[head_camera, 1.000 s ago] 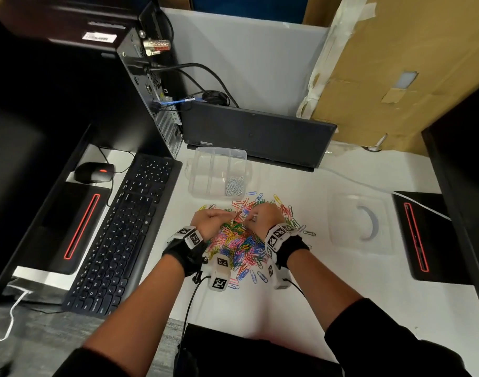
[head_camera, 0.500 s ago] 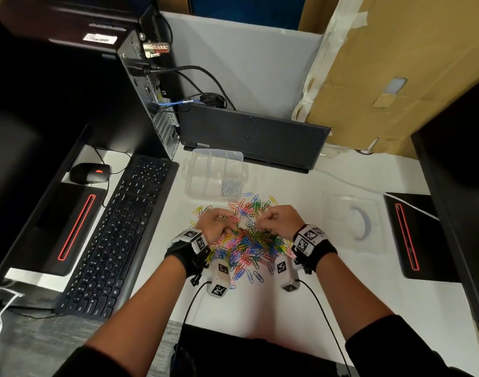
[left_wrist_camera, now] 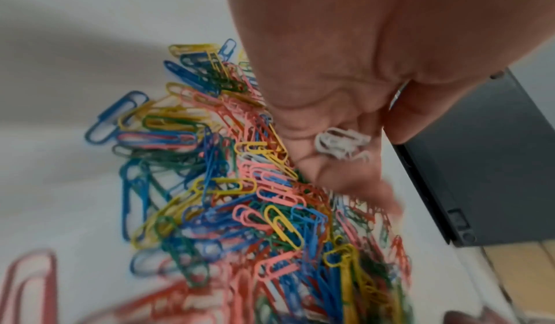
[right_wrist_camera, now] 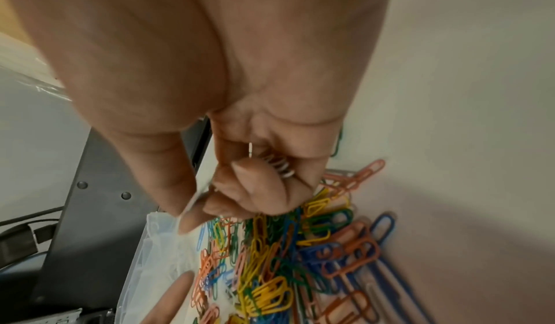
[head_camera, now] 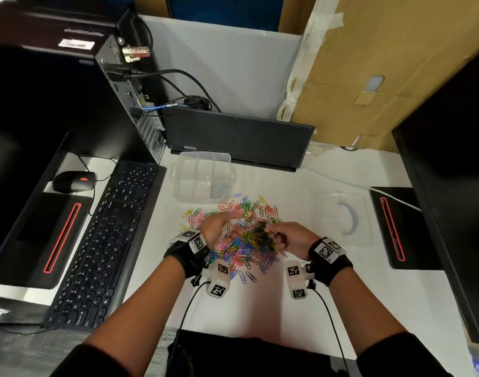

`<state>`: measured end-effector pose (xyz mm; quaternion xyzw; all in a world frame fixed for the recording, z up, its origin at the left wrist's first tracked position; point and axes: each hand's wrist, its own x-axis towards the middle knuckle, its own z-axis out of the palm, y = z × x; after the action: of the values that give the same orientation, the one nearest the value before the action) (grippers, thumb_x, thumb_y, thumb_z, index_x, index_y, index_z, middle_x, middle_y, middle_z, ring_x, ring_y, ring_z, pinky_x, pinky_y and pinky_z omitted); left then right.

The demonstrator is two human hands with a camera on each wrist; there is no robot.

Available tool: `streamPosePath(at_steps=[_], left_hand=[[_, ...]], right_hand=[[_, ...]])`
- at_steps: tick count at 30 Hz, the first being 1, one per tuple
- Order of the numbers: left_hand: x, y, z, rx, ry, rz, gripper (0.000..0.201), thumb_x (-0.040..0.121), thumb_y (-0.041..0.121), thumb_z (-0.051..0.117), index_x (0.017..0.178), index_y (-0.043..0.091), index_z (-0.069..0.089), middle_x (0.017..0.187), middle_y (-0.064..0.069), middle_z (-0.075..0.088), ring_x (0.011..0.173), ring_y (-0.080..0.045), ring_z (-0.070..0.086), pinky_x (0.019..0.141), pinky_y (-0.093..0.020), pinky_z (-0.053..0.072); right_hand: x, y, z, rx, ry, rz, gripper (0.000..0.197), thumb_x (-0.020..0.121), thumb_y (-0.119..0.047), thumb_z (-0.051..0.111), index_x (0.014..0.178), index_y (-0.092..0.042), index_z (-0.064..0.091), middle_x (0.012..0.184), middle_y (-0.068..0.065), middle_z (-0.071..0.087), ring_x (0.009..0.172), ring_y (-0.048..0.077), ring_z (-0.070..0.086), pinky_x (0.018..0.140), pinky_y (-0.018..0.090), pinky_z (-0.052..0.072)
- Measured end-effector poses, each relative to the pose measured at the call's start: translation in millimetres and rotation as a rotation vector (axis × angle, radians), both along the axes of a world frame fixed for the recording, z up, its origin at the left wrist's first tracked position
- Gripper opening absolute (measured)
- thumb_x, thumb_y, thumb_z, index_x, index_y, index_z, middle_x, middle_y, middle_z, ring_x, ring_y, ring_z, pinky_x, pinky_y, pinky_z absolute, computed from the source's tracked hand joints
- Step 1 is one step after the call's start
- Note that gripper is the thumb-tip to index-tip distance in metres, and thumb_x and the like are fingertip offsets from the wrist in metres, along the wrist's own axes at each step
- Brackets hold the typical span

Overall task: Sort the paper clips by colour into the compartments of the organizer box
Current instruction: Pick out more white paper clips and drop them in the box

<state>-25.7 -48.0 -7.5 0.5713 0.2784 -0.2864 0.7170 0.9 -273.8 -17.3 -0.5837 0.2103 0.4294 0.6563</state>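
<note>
Two hands over a heap of coloured paper clips on a white table (head_camera: 341, 281).

Left to right: a keyboard (head_camera: 102, 240); the left hand (head_camera: 219, 227), its grip curled around a bunch of white clips (left_wrist_camera: 342, 145); the heap (head_camera: 246, 240) between the hands, with the clear organizer box (head_camera: 203, 176) behind it, white clips in its near-right compartment; the right hand (head_camera: 292, 238), grip closed, pinching a few white clips (right_wrist_camera: 280, 165).

the left hand (left_wrist_camera: 345, 79) fingertips blur over the pile of paper clips (left_wrist_camera: 240, 210), whose near edge also smears.
</note>
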Motion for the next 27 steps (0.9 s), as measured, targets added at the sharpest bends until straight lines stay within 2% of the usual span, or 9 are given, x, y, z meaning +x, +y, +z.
streamPosePath(at_steps=[2,5,9,13,15,17,20,24,27], left_hand=[[0.9,0.5,-8.2,0.294,-0.133,-0.135,0.024,0.095,0.016,0.054,0.115,0.014,0.067,0.076,0.001,0.06,0.058,-0.016,0.05,0.053,-0.025,0.042],[5.1,-1.0,-17.7,0.778,-0.244,-0.261,0.013,0.087,0.026,0.068,0.094,0.019,0.076,0.093,0.006,0.07,0.084,-0.015,0.064,0.077,-0.025,0.052],[13.7,-7.0,-17.4,0.963,-0.177,-0.391,0.029,0.078,0.048,0.074,0.08,0.019,0.079,0.078,0.0,0.074,0.066,-0.014,0.063,0.064,-0.021,0.048],[19.8,-12.1,-21.3,0.977,-0.164,-0.422,0.028,0.079,0.044,0.074,0.077,0.017,0.079,0.075,-0.002,0.074,0.071,-0.019,0.069,0.072,-0.03,0.058],[19.7,-11.4,-20.8,0.963,-0.163,-0.401,0.024,0.08,0.038,0.074,0.076,0.015,0.079,0.076,-0.001,0.074,0.072,-0.019,0.069,0.073,-0.029,0.058],[17.4,-8.7,-22.1,0.938,-0.186,-0.378,0.019,0.082,0.033,0.072,0.08,0.016,0.079,0.081,0.001,0.074,0.075,-0.018,0.069,0.074,-0.026,0.056],[12.8,-4.2,-20.7,0.861,-0.196,-0.326,0.016,0.086,0.026,0.067,0.077,0.015,0.075,0.075,-0.002,0.071,0.07,-0.021,0.066,0.072,-0.027,0.055],[11.3,-2.6,-16.1,0.699,-0.184,-0.264,0.018,0.094,0.025,0.047,0.085,0.013,0.057,0.074,-0.005,0.054,0.069,-0.019,0.047,0.065,-0.03,0.039],[9.0,-1.7,-16.2,0.554,-0.2,-0.153,0.027,0.09,0.035,0.04,0.073,0.016,0.047,0.065,-0.001,0.045,0.06,-0.018,0.037,0.066,-0.036,0.031]], right_hand=[[0.0,0.1,0.6,0.004,-0.008,-0.02,0.014,0.096,-0.012,0.058,0.087,-0.002,0.065,0.07,0.004,0.05,0.05,0.008,0.041,0.043,0.017,0.032],[0.1,1.7,4.7,0.082,0.023,-0.009,0.017,0.097,-0.013,0.053,0.093,-0.003,0.066,0.07,0.002,0.052,0.054,0.009,0.042,0.045,0.018,0.035],[3.1,6.5,8.8,0.124,0.03,-0.005,0.03,0.098,-0.03,0.052,0.075,-0.011,0.059,0.069,0.002,0.05,0.054,0.011,0.041,0.045,0.019,0.034],[10.0,10.5,1.3,-0.182,-0.197,0.068,0.038,0.089,-0.041,0.067,0.07,-0.009,0.064,0.066,0.007,0.057,0.052,0.012,0.047,0.046,0.021,0.037],[13.9,12.6,-3.9,-0.456,-0.443,0.287,0.036,0.084,-0.045,0.072,0.083,-0.01,0.074,0.077,0.009,0.067,0.067,0.013,0.058,0.059,0.021,0.045],[16.8,15.6,-5.4,-0.654,-0.666,0.392,0.024,0.079,-0.039,0.079,0.088,-0.016,0.078,0.09,0.001,0.073,0.083,0.011,0.063,0.069,0.015,0.046],[19.0,20.7,-7.0,-0.76,-0.787,0.473,0.021,0.073,-0.031,0.085,0.087,-0.02,0.074,0.107,0.001,0.072,0.1,0.016,0.065,0.084,0.022,0.05],[18.3,23.5,-9.4,-0.774,-0.797,0.531,0.021,0.078,-0.033,0.081,0.088,-0.017,0.072,0.09,-0.001,0.069,0.084,0.014,0.061,0.069,0.02,0.043],[16.1,18.8,-11.2,-0.69,-0.789,0.439,0.017,0.082,-0.031,0.078,0.09,-0.016,0.076,0.067,-0.013,0.058,0.065,0.005,0.052,0.058,0.014,0.037]])
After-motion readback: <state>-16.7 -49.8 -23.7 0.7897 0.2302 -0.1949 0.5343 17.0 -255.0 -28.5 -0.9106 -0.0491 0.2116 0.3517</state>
